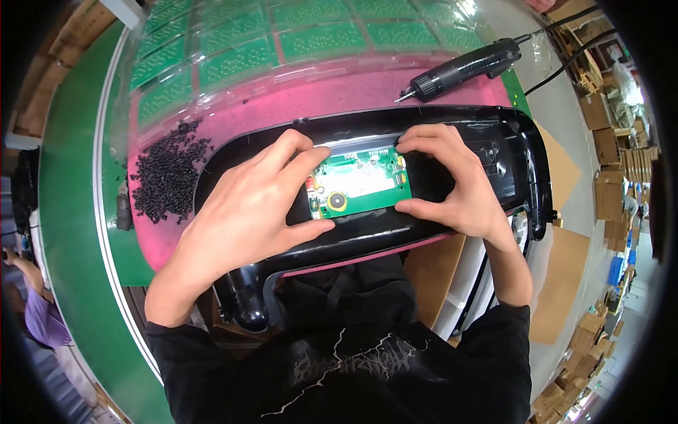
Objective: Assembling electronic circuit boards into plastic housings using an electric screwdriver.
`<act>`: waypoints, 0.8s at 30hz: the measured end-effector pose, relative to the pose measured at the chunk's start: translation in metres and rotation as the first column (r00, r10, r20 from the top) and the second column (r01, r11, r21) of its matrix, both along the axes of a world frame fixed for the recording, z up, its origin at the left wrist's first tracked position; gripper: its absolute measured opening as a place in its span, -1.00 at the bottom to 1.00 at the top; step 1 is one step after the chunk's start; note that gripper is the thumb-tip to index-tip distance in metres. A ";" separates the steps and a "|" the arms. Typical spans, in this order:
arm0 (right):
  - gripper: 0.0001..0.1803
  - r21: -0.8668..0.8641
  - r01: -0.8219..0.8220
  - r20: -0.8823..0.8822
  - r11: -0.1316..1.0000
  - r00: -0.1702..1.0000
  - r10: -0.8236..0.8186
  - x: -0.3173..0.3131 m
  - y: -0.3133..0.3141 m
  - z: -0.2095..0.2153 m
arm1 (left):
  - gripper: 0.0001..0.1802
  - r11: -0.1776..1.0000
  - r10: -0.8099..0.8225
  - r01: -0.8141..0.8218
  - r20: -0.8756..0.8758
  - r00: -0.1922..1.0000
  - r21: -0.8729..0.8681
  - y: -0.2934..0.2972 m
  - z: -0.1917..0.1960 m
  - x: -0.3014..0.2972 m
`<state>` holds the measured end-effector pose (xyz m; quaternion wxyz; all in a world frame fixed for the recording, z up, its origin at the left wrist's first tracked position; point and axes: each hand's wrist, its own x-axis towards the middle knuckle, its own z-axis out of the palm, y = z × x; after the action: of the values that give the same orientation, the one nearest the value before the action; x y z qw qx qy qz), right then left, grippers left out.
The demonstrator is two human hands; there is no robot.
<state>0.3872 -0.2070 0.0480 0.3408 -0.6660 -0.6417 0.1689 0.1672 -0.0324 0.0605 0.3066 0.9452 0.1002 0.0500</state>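
A small green circuit board (pixel 357 181) with a white display strip and a round brass part sits in the recess of a glossy black plastic housing (pixel 508 145) lying across a pink mat (pixel 282 106). My left hand (pixel 247 212) pinches the board's left end between thumb and forefinger. My right hand (pixel 452 180) grips its right end the same way. Both hands rest on the housing.
A pile of small black screws (pixel 166 177) lies on the mat left of the housing. A black electric screwdriver (pixel 466 68) with a cable lies behind it. Clear trays of green circuit boards (pixel 311 39) fill the back. Cardboard boxes (pixel 611 148) stand at right. Another person (pixel 35 304) is at far left.
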 end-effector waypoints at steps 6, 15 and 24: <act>-0.38 -0.024 0.004 0.034 1.000 0.999 -0.003 -0.002 0.001 -0.002 | -0.27 0.996 0.021 -0.021 0.003 1.000 0.082 -0.003 0.000 0.000; -0.38 -0.040 0.009 0.040 0.999 0.999 -0.007 -0.003 0.002 -0.002 | -0.28 0.995 0.030 -0.027 -0.031 0.999 0.091 -0.003 0.003 0.001; -0.34 -0.044 0.008 0.045 0.999 0.999 -0.006 -0.006 0.004 0.000 | -0.27 0.991 0.005 -0.001 -0.030 1.000 0.136 0.000 0.006 -0.002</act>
<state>0.3816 -0.2026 0.0483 0.3122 -0.6793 -0.6429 0.1665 0.1650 -0.0326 0.0668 0.2397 0.9644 0.1027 0.0427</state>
